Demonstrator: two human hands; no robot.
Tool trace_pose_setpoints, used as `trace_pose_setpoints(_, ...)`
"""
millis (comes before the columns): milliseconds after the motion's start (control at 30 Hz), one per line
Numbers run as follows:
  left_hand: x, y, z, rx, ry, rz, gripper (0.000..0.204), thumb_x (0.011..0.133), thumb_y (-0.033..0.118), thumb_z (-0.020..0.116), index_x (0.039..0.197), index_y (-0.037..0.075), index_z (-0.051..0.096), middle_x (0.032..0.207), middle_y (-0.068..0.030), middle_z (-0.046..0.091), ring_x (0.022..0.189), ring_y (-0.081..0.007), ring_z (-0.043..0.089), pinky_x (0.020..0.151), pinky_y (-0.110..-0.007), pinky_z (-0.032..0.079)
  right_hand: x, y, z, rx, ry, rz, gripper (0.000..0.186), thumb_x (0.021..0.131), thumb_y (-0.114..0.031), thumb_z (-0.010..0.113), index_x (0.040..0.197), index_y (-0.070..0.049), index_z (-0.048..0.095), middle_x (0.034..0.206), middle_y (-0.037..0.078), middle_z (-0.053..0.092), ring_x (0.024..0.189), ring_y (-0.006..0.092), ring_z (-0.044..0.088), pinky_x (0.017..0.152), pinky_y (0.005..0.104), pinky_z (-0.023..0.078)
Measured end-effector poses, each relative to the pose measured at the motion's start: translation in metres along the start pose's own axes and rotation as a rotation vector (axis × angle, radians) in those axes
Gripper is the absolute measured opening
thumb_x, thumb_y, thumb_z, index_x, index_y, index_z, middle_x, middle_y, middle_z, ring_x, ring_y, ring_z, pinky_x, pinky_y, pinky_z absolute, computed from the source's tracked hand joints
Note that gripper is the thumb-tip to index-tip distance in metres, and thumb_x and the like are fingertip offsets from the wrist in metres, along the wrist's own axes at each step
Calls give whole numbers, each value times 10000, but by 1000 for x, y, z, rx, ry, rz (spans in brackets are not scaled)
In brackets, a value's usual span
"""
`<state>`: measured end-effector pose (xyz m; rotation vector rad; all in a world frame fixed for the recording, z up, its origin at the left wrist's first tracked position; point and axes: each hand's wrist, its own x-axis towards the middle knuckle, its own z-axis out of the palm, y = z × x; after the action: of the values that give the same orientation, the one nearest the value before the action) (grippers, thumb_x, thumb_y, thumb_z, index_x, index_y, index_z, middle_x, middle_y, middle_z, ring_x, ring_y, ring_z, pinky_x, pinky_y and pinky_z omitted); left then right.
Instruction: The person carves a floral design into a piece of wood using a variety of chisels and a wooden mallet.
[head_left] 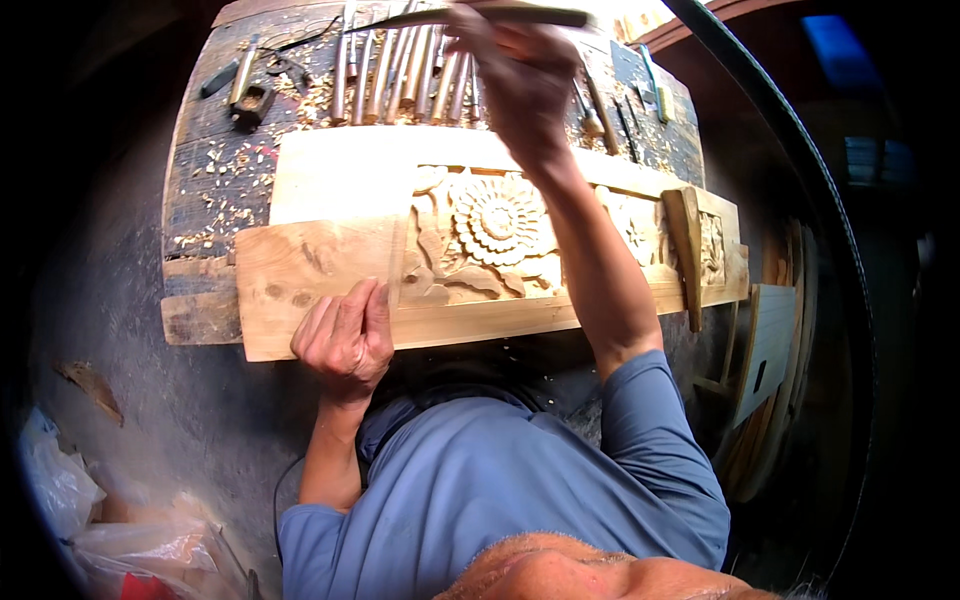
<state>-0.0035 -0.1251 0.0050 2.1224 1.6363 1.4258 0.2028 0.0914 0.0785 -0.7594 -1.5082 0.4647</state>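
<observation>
My left hand (345, 335) has its fingers curled and pressed on the plain pale board (310, 250) at the carving's left end. My right hand (515, 85) is raised over the back of the bench, blurred, holding a long dark narrow tool (545, 17). Under that arm lies a carved wooden panel (495, 220) with a flower in relief. A tapered wooden piece (685, 240) rests across the panel's right part.
A row of chisels (405, 75) lies among shavings on the worn bench (200, 160). A small dark tool (252, 105) sits at back left. A black strap (800, 145) curves down the right. Boards (765, 350) lean at right; plastic bags (150, 550) lie low at left.
</observation>
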Motion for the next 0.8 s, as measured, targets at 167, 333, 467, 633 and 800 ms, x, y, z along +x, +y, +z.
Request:
trace_pose_setpoints(167, 2, 5, -3, 38, -72, -22, 50, 923, 33, 798, 955, 15, 765, 739, -112, 686, 601, -278, 624, 583, -377, 496, -43, -65, -149, -720, 210, -293, 172, 1023, -68, 711, 1152, 40, 749, 1028, 145, 799, 837, 203, 785, 730, 290, 636)
trace_pose_setpoints(333, 2, 7, 5, 110, -74, -11, 71, 908, 38, 802, 970, 30, 771, 687, -94, 629, 579, -278, 585, 547, -398, 462, -130, -84, -232, -1015, 273, -28, 174, 1048, 14, 632, 1209, 17, 698, 1027, 143, 776, 867, 176, 757, 780, 303, 640)
trace_pose_setpoints(467, 7, 11, 13, 181, -130, -21, 68, 914, 44, 805, 968, 31, 766, 682, -78, 614, 559, -258, 552, 534, -397, 439, -199, -84, -249, -1160, 261, 247, 159, 1024, 50, 637, 1156, 0, 711, 1050, 146, 786, 941, 231, 776, 847, 338, 628)
trace_pose_setpoints(633, 14, 16, 21, 263, -197, -45, 74, 911, 27, 799, 962, 23, 746, 684, -58, 613, 546, -235, 519, 522, -388, 425, -210, -80, -249, -1323, 83, 278, 192, 959, 69, 701, 1140, 11, 730, 1077, 190, 789, 1004, 301, 783, 912, 363, 602)
trace_pose_setpoints(800, 15, 20, 13, 380, -295, -45, 76, 920, 6, 764, 973, -1, 710, 745, -84, 654, 540, -263, 513, 514, -388, 419, -204, -76, -251, -1266, 20, 278, 186, 948, 69, 714, 1129, 28, 719, 1075, 203, 789, 985, 340, 789, 868, 392, 610)
